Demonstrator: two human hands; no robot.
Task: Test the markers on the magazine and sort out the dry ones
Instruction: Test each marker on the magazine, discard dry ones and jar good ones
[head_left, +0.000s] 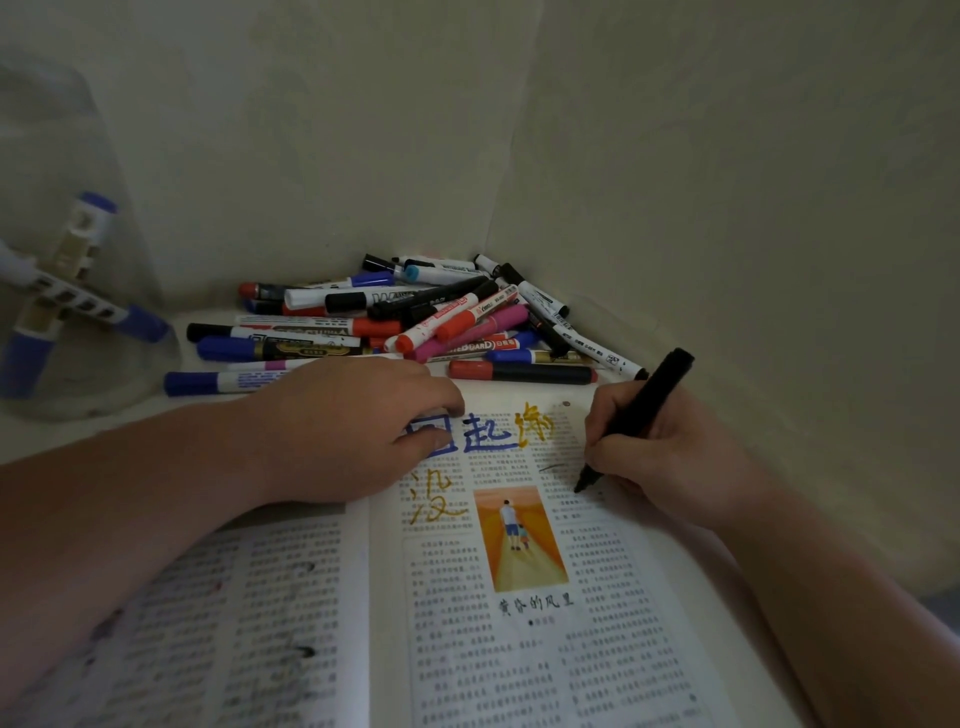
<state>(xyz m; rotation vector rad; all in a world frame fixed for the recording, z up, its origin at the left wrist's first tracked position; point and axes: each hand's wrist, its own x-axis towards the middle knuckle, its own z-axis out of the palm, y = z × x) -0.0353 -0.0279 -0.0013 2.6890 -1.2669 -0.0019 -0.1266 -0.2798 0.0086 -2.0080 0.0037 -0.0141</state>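
Right hand (670, 457): fingers (605, 447) pinch black marker (641, 410); tip on magazine (519, 649)
Left hand (353, 431): fingers (441, 402) together, pressing the magazine
Behind: marker pile (415, 317); clear jar (132, 249) at left

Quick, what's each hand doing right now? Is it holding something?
Left hand: open, fingers pressing down on the magazine.
Right hand: closed around a black marker, its tip on the page.
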